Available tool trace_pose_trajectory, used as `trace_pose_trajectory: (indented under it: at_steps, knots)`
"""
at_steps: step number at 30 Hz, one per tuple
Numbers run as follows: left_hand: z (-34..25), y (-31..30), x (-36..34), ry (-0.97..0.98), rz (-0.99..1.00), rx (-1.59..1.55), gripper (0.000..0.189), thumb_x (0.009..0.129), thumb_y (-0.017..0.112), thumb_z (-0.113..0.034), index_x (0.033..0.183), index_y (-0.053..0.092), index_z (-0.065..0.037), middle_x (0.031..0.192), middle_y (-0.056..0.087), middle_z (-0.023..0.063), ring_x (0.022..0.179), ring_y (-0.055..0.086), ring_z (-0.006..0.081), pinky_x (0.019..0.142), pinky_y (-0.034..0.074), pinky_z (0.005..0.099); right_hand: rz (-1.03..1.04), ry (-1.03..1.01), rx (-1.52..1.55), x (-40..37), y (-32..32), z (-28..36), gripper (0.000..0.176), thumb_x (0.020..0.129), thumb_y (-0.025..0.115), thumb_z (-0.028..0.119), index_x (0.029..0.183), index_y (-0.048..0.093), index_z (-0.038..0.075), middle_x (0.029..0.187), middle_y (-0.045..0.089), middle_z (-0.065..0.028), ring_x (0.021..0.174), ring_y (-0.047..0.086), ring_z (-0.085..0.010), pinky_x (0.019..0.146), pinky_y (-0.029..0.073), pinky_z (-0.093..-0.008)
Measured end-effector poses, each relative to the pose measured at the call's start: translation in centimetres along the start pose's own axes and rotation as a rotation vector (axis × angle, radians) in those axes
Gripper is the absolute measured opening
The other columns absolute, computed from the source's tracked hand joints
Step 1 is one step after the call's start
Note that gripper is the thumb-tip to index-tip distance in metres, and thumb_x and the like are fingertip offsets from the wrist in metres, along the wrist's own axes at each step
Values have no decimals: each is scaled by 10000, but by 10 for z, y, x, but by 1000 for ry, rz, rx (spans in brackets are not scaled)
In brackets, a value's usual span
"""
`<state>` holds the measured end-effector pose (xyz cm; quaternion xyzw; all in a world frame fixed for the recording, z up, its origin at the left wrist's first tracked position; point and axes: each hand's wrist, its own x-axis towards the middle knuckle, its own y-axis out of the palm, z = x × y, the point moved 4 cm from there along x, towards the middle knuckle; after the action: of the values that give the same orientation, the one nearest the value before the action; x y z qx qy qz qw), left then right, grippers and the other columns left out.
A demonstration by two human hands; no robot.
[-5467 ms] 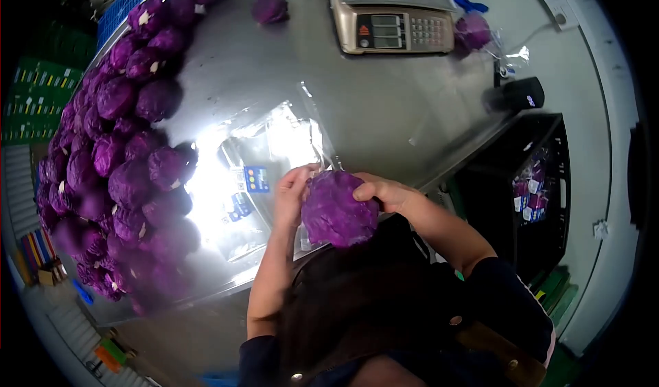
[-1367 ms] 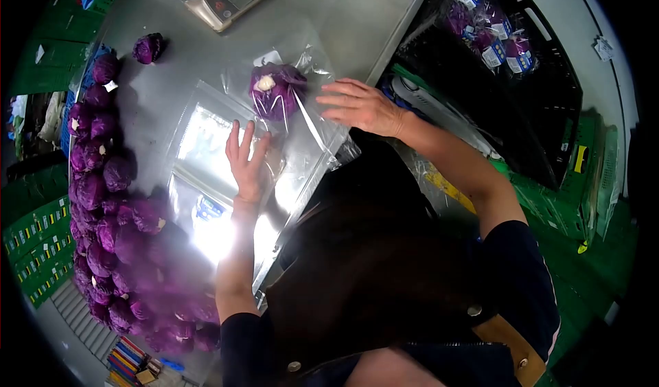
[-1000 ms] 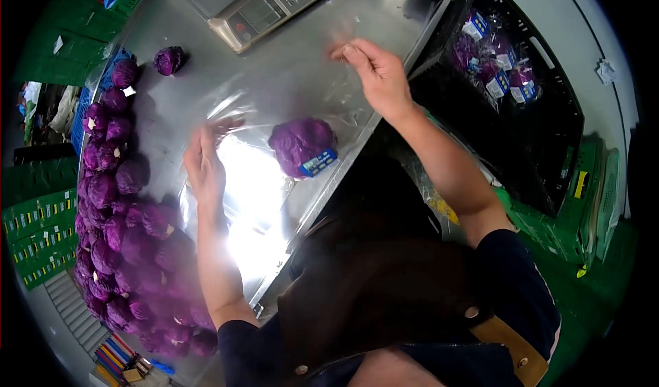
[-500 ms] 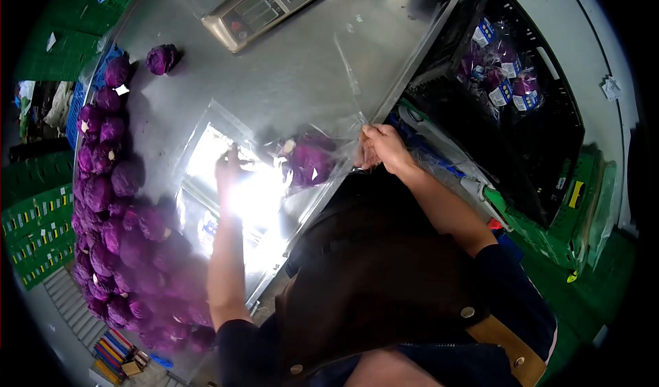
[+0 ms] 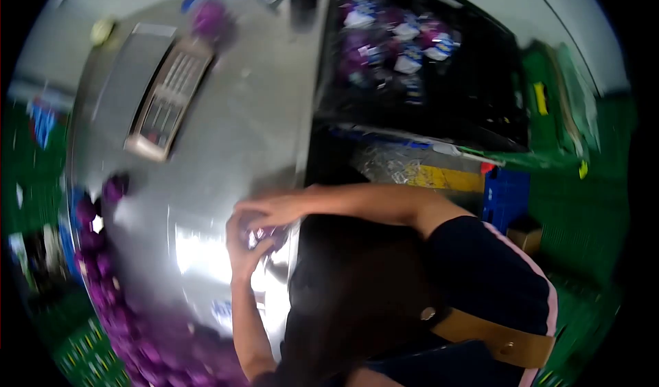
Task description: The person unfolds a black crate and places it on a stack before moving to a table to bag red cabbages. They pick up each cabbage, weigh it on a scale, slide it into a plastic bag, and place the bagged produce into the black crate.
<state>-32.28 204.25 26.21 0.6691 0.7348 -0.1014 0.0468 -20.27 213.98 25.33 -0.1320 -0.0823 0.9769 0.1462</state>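
Near the front edge of the metal table (image 5: 226, 126), both my hands are closed around a purple cabbage (image 5: 264, 237) in clear plastic. My left hand (image 5: 241, 249) curves round its left and lower side, with the thumb across the front. Over its top lies my right hand (image 5: 278, 207), fingers reaching to the left hand. Most of the cabbage is hidden by the hands, and the picture is blurred.
Piled purple cabbages (image 5: 117, 311) line the table's left side. A scale with a keypad (image 5: 168, 102) stands at the upper left. Bagged cabbages with labels (image 5: 408, 57) lie in a black crate (image 5: 480, 105) at the upper right, beside green crates (image 5: 583, 229).
The view has turned toward the black crate. My left hand has come to the cabbage, and my right hand has moved from the bag's end onto the cabbage.
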Motion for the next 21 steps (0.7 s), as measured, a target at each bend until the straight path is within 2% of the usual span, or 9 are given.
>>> trace_pose_trajectory:
  at_steps: [3,6,7,10,11,12,14,18,21]
  knots:
    - [9,-18,11,-215,83,-238,786,672,745,-326,1293,420,28,1149,554,150,1028,569,248,916,452,350,53,213,133,-3,-27,21,828,872,271,692,1400,332,58,1371,408,-218,1284,369,-342,1048,311,-399]
    - [10,-16,13,-419,-27,-695,631,861,531,-396,1319,403,19,1205,541,176,1072,557,298,933,456,397,248,-26,523,-44,-75,25,880,860,224,727,1447,221,72,1473,273,-146,1332,284,-325,1082,258,-441]
    - [-14,-1,26,-388,7,-669,710,893,434,-533,1349,370,6,1262,510,172,1123,525,310,969,430,426,262,-94,680,-68,-93,42,806,882,444,602,1445,228,67,1466,279,-160,1333,289,-307,1079,272,-407]
    - [-88,61,56,-466,90,-787,881,855,326,-703,1393,305,-5,1331,448,161,1186,477,316,1010,386,436,-230,-270,15,-137,-122,75,1002,591,861,237,1410,309,68,1421,351,-143,1293,351,-262,1068,293,-347]
    - [-123,91,70,-345,122,-755,922,833,327,-730,1409,273,-13,1344,421,190,1159,496,349,946,442,471,-462,-81,111,-160,-132,93,909,633,829,300,1370,367,39,1246,524,-159,1157,494,-262,991,375,-337]
    - [-118,104,83,-268,404,-715,955,817,315,-750,1459,126,-69,1410,326,205,1248,398,394,929,459,497,-760,-199,-58,-185,-150,89,849,626,812,198,1348,397,34,1228,540,-136,1108,527,-235,978,390,-336]
    - [-178,152,93,-127,731,-964,924,842,479,-624,1461,45,-94,1381,342,221,1187,459,392,651,582,469,-808,-166,816,-233,-187,46,809,621,784,121,1338,415,51,1227,543,-98,1115,524,-209,962,432,-342]
    - [-152,144,105,-49,426,-374,701,874,584,-402,1385,285,-25,1266,472,233,1024,593,317,623,576,375,-1472,-258,1118,-343,-251,-22,411,898,494,274,1247,479,58,1254,528,-126,1151,513,-265,1027,384,-434]
    - [-79,70,92,-187,-1,-93,529,873,623,-223,1285,413,35,1035,617,187,823,647,200,590,528,267,-1520,-8,1008,-431,-293,-110,394,848,624,341,1145,572,87,1082,627,-77,1002,596,-222,912,459,-396]
